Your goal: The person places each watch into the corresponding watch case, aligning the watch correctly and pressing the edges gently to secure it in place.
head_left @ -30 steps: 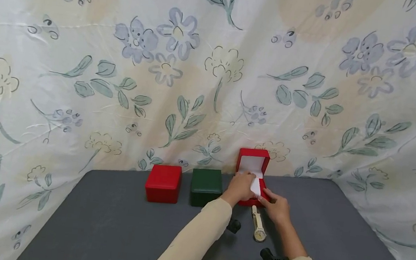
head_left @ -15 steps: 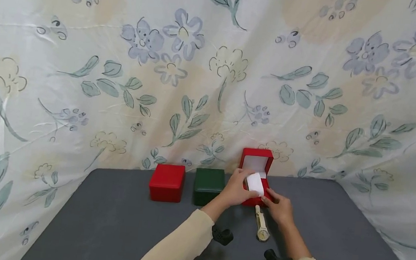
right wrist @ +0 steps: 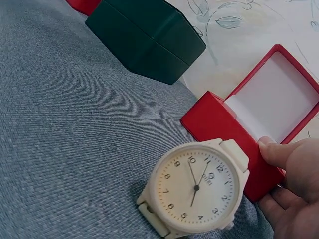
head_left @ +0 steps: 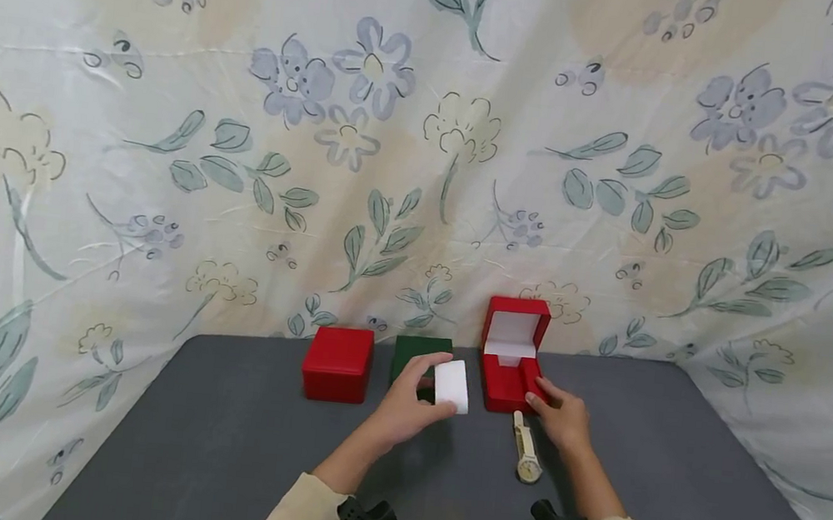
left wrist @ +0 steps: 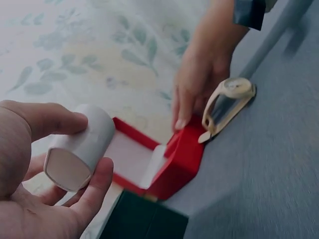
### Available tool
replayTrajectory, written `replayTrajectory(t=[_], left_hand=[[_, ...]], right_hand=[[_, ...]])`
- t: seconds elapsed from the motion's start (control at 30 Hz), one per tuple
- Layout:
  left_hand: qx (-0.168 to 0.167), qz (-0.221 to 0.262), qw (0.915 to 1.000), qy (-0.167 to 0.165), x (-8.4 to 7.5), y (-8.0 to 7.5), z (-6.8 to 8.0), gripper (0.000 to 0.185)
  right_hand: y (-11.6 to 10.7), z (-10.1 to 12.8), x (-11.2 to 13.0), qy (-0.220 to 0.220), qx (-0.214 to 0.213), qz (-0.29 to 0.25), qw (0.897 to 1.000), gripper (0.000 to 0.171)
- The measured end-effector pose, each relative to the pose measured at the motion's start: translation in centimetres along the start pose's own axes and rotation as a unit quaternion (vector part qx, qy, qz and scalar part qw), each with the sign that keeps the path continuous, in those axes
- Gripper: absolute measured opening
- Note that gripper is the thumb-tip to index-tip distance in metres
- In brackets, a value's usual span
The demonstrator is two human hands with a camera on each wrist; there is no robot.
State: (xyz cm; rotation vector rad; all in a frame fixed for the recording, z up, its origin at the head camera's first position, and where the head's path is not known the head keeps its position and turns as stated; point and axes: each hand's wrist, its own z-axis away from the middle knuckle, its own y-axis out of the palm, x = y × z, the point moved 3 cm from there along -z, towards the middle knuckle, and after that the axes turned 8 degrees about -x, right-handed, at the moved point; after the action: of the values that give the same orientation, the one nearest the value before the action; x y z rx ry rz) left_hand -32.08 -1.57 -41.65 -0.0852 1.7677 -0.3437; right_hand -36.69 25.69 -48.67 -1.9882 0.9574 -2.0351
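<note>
My left hand pinches a white watch pillow between thumb and fingers, in front of the green box. The left wrist view shows the pillow as a rounded cylinder with a flat cream end. An open red watch box stands at the right, its white-lined lid raised and its red inside bare. At that box's front right corner, my right hand grips the wall, thumb on the rim. A cream wristwatch lies on the table just before the box, dial toward me.
A closed green box sits left of the open one, partly behind my left hand. Further left is a closed red box. The dark grey table ends at a floral cloth hanging behind.
My left hand has lifted the white pillow out of the open red box and carried it left. My right hand has stayed at the box's corner. The watch lies where it was.
</note>
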Motion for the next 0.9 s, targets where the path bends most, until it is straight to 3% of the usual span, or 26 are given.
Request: replayTrajectory(t=[0.17,0.47,0.67,0.77,0.9], left_hand=[[-0.003,0.03,0.9995,-0.009,1.1,-1.5,1.4,0.065],[0.012,0.01,0.9999,0.004,1.9,-0.9,1.4,0.063],[0.012,-0.001,0.9999,-0.003,1.8,-1.0,1.2,0.062],[0.012,0.0,0.9999,-0.006,1.7,-1.1,1.2,0.062],[0.012,-0.002,0.9998,-0.012,1.9,-1.0,1.2,0.063]], right_hand=[[0.0,0.1,-0.2,0.004,0.004,0.003,1.0,0.057],[-0.5,0.6,0.1,-0.015,-0.023,-0.008,1.0,0.057],[-1.9,1.3,1.1,-0.063,-0.063,0.004,0.996,0.052],[-2.6,1.6,1.8,-0.089,-0.036,0.023,0.995,0.051],[-3.1,2.1,2.1,-0.108,0.061,0.044,0.991,0.051]])
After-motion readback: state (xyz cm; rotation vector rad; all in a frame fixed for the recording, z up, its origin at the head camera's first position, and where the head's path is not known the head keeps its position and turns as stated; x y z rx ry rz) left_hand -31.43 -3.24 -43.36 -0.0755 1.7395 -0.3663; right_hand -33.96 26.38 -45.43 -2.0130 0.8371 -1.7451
